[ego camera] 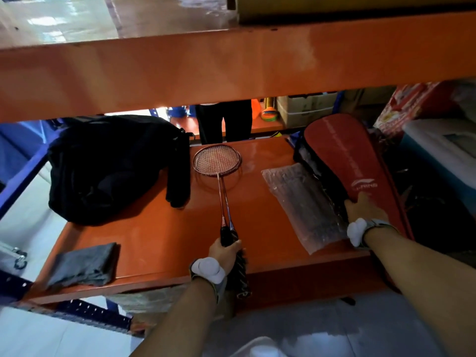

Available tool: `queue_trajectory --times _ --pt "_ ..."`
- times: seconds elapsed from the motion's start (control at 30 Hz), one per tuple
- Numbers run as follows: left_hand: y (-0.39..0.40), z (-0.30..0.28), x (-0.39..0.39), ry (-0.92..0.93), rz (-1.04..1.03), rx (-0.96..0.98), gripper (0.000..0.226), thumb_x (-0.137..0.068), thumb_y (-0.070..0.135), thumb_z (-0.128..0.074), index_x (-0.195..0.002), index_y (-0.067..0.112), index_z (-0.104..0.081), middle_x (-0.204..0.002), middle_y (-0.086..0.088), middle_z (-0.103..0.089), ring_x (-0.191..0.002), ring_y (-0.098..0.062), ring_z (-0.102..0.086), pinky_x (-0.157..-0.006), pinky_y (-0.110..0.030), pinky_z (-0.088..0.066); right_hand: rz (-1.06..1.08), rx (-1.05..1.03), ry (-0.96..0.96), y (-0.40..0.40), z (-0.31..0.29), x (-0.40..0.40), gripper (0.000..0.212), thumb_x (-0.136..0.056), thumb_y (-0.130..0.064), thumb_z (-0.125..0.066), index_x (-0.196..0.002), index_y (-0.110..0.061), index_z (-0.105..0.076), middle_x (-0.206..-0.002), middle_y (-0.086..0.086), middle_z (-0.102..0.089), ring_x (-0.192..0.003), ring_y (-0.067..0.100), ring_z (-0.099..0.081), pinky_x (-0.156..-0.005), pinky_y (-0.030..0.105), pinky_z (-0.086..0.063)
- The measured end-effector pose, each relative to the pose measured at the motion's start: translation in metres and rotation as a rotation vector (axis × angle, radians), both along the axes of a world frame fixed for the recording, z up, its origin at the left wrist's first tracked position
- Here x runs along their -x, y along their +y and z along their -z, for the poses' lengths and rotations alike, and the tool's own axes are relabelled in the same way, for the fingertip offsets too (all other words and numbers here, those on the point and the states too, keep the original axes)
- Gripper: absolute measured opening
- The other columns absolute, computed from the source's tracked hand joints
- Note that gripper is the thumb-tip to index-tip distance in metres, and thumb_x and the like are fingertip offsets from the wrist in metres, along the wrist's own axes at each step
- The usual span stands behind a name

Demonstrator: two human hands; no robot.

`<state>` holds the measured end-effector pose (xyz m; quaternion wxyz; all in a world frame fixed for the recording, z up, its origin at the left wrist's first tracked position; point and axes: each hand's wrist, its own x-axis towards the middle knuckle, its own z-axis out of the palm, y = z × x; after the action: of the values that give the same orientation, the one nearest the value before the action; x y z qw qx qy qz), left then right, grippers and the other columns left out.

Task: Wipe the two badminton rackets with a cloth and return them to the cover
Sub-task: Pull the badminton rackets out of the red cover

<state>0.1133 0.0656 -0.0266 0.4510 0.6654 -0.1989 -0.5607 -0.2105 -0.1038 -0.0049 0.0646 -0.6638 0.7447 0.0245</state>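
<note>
Two red badminton rackets [217, 161] lie stacked together on the orange shelf [154, 228], heads pointing away from me. My left hand [226, 251] is closed around both black grips near the shelf's front edge. A red racket cover [345, 155] leans at the right side of the shelf, and my right hand [365, 207] grips its lower end. A folded grey cloth [85, 264] rests at the front left corner of the shelf, apart from both hands.
A black bag [108, 166] fills the back left of the shelf. A clear bubble-wrap sheet [304, 204] lies beside the cover. An orange beam [231, 63] hangs overhead. Boxes [438, 140] crowd the right. A person's legs [224, 122] stand behind the shelf.
</note>
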Motion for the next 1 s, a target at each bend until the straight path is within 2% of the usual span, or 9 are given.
queue_trajectory --times 0.2,0.33,0.47,0.6,0.7,0.77,0.83,0.9,1.0 --pt "0.009 -0.002 -0.006 -0.044 0.131 -0.034 0.030 -0.098 0.016 -0.058 -0.125 0.010 -0.048 -0.091 -0.020 -0.068 -0.070 -0.033 -0.071 -0.068 -0.045 -0.061 -0.256 0.113 0.154 0.014 0.006 -0.063 0.032 -0.087 -0.031 -0.054 -0.114 -0.014 -0.061 -0.127 0.019 -0.048 -0.108 0.039 -0.051 -0.086 0.043 -0.046" --pt "0.013 -0.002 -0.005 -0.103 0.179 -0.002 0.035 -0.100 0.020 -0.054 -0.130 0.001 -0.049 -0.097 -0.020 -0.068 -0.085 -0.038 -0.072 -0.072 -0.043 -0.059 -0.343 -0.128 -0.397 0.045 0.011 -0.142 0.044 -0.102 -0.028 -0.046 -0.135 0.001 -0.051 -0.140 0.026 -0.048 -0.127 0.043 -0.047 -0.105 0.048 -0.038" --pt "0.013 -0.003 -0.004 -0.203 0.187 0.034 0.034 -0.101 0.020 -0.051 -0.125 -0.004 -0.055 -0.109 -0.023 -0.068 -0.097 -0.037 -0.068 -0.083 -0.044 -0.056 -0.137 -0.680 -1.022 0.106 0.015 -0.212 0.048 -0.102 -0.044 -0.040 -0.116 -0.004 -0.064 -0.106 0.016 -0.066 -0.093 0.029 -0.067 -0.081 0.040 -0.052" --pt "0.014 -0.004 -0.002 -0.335 0.215 -0.029 0.041 -0.103 0.030 -0.045 -0.118 -0.005 -0.060 -0.101 -0.020 -0.068 -0.084 -0.030 -0.065 -0.068 -0.031 -0.049 0.073 -0.646 -1.226 0.134 0.029 -0.237 0.052 -0.101 -0.037 -0.046 -0.110 0.011 -0.064 -0.109 0.031 -0.064 -0.099 0.044 -0.062 -0.087 0.048 -0.052" --pt "0.012 -0.001 -0.004 -0.449 0.145 -0.145 0.053 -0.105 0.040 -0.035 -0.104 -0.005 -0.063 -0.102 -0.024 -0.067 -0.088 -0.034 -0.062 -0.071 -0.030 -0.038 0.179 -0.540 -1.228 0.131 0.034 -0.235 0.044 -0.103 -0.027 -0.044 -0.085 0.010 -0.059 -0.085 0.025 -0.053 -0.074 0.032 -0.047 -0.059 0.033 -0.033" --pt "0.010 0.000 -0.007 -0.501 0.111 -0.200 0.056 -0.104 0.043 -0.034 -0.113 -0.005 -0.062 -0.105 -0.021 -0.067 -0.094 -0.036 -0.062 -0.073 -0.028 -0.035 0.171 -0.494 -1.128 0.126 0.046 -0.233 0.046 -0.105 -0.026 -0.039 -0.068 0.001 -0.048 -0.073 0.014 -0.045 -0.065 0.025 -0.039 -0.060 0.030 -0.026" --pt "0.010 0.001 -0.011 -0.510 0.086 -0.180 0.056 -0.103 0.044 -0.037 -0.123 -0.002 -0.060 -0.107 -0.018 -0.068 -0.096 -0.036 -0.064 -0.079 -0.030 -0.043 0.138 -0.441 -1.051 0.124 0.057 -0.230 0.039 -0.105 -0.028 -0.037 -0.068 -0.016 -0.041 -0.077 0.010 -0.047 -0.072 0.025 -0.046 -0.068 0.031 -0.036" --pt "0.011 0.002 -0.016 -0.509 0.030 -0.113 0.054 -0.103 0.044 -0.038 -0.130 0.002 -0.059 -0.125 -0.020 -0.065 -0.114 -0.038 -0.061 -0.099 -0.038 -0.047 0.131 -0.388 -1.001 0.122 0.069 -0.224 0.035 -0.105 -0.034 -0.037 -0.078 -0.013 -0.047 -0.082 0.011 -0.052 -0.076 0.026 -0.049 -0.071 0.036 -0.039" --pt "0.016 0.005 -0.022 -0.470 -0.031 -0.089 0.057 -0.103 0.043 -0.037 -0.114 -0.006 -0.063 -0.108 -0.033 -0.065 -0.097 -0.046 -0.064 -0.094 -0.053 -0.050 0.146 -0.334 -0.948 0.119 0.076 -0.211 0.044 -0.104 -0.041 -0.035 -0.083 -0.006 -0.050 -0.063 0.006 -0.045 -0.053 0.022 -0.040 -0.057 0.034 -0.032"
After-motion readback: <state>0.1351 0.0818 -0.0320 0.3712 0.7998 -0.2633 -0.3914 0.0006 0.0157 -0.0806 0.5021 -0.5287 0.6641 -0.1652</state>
